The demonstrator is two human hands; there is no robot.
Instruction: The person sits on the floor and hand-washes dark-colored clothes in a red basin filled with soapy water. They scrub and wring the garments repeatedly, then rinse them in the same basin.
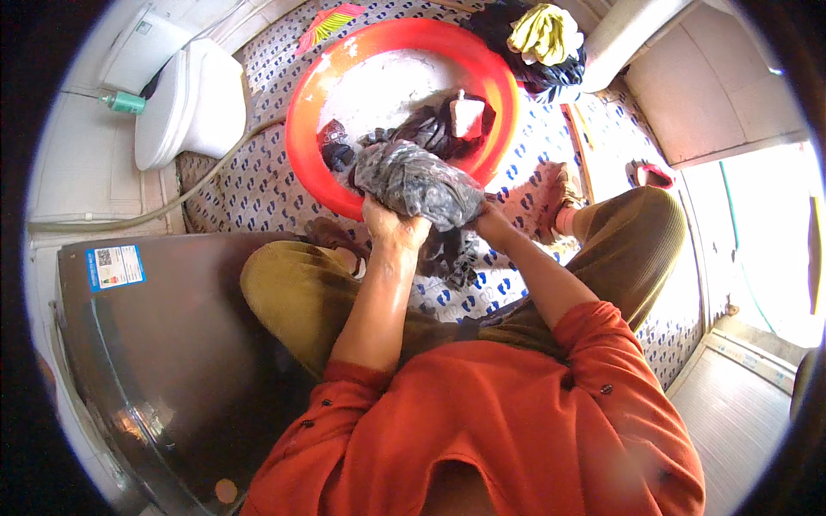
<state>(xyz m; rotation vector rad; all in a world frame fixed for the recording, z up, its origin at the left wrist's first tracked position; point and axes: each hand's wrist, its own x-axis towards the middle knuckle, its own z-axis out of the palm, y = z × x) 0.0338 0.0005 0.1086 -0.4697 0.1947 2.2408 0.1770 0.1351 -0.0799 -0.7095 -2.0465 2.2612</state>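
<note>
My left hand grips the near-left edge of a wet, dark grey garment streaked with suds. At the garment's right end, my right hand holds it too, its fingers partly hidden by the cloth. The bunched fabric lies over the near rim of a large red plastic basin, and a darker part hangs down between my legs. White foam covers the far side of the basin. Dark wet clothes sit inside, with a whitish-pink block on their right, its kind unclear.
A white toilet with a green bottle stands left, and a hose runs towards the basin. A dark appliance is close on my left. Beyond are a broom head and piled laundry with a yellow cloth.
</note>
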